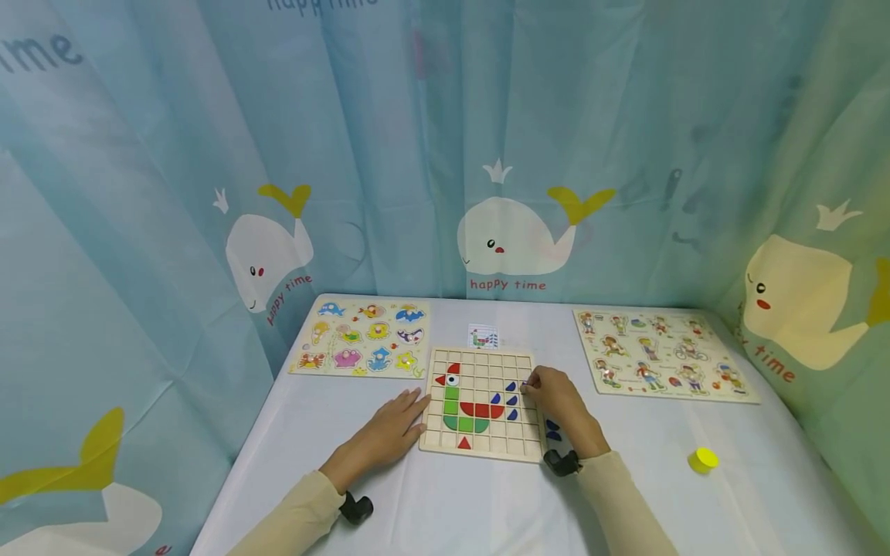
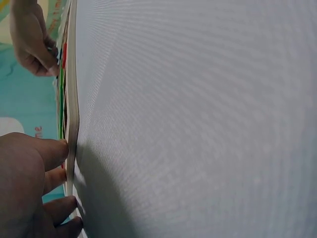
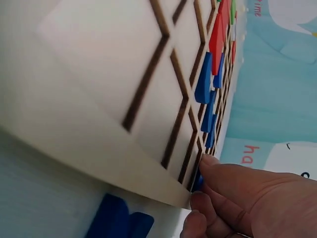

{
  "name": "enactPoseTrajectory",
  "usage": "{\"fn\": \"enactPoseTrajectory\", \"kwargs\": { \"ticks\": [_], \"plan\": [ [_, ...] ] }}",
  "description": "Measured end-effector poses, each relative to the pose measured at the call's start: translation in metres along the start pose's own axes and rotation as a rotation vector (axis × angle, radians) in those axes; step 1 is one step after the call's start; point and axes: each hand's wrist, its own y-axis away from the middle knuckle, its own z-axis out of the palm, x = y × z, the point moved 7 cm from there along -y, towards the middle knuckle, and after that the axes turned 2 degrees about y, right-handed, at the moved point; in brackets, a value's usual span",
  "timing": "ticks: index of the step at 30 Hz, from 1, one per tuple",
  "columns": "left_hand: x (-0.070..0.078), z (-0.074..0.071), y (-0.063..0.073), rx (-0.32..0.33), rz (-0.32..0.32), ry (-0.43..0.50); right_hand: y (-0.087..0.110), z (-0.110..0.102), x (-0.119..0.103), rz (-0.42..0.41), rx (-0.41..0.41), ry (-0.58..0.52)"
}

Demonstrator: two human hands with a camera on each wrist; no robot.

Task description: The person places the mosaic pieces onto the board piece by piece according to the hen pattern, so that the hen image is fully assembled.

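Observation:
A wooden grid board (image 1: 518,445) lies on the table, its coloured pieces forming a bird figure with a red body piece (image 1: 481,410), green squares (image 1: 451,400) and several blue half-round pieces (image 1: 512,415). My right hand (image 1: 556,398) is over the board's right side. Its thumb and fingers pinch a blue piece (image 3: 198,182) at a cell near that edge, partly hidden by the fingertips. On the left, my left hand (image 1: 389,428) rests against the board's edge with fingers spread; the left wrist view shows the fingertips (image 2: 60,148) touching the side of the board.
Loose blue pieces (image 1: 552,430) lie just right of the board. Behind it is a small picture card (image 1: 483,337) with a similar bird. A sea-animal puzzle (image 1: 361,337) stands back left, a figure puzzle (image 1: 664,354) back right. A yellow cylinder (image 1: 703,461) sits at the right.

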Motion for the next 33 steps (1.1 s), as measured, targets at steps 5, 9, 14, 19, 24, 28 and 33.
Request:
{"fn": "enactPoseTrajectory", "kwargs": {
  "ticks": [5, 9, 14, 19, 24, 28, 33],
  "plan": [
    [-0.001, 0.001, 0.000, -0.003, -0.007, -0.008, -0.001, 0.001, 0.004, 0.032, -0.007, 0.016],
    [-0.001, 0.001, 0.000, -0.005, -0.015, -0.010, -0.002, 0.001, 0.005, 0.034, -0.010, 0.013],
    [0.002, -0.001, 0.001, 0.000, -0.006, 0.002, -0.003, 0.002, 0.005, 0.026, -0.013, -0.007],
    [0.001, 0.000, 0.001, 0.001, -0.001, 0.005, -0.002, 0.005, 0.004, 0.025, -0.027, -0.008],
    [0.000, 0.001, 0.001, -0.004, -0.003, 0.004, -0.003, 0.006, 0.005, 0.012, -0.023, -0.002],
    [0.002, -0.001, 0.002, 0.001, 0.000, 0.010, -0.002, 0.004, 0.007, 0.007, -0.023, -0.003],
    [0.003, -0.002, 0.002, 0.004, 0.002, 0.011, 0.004, -0.004, 0.016, 0.019, -0.045, -0.019]
  ]
}}
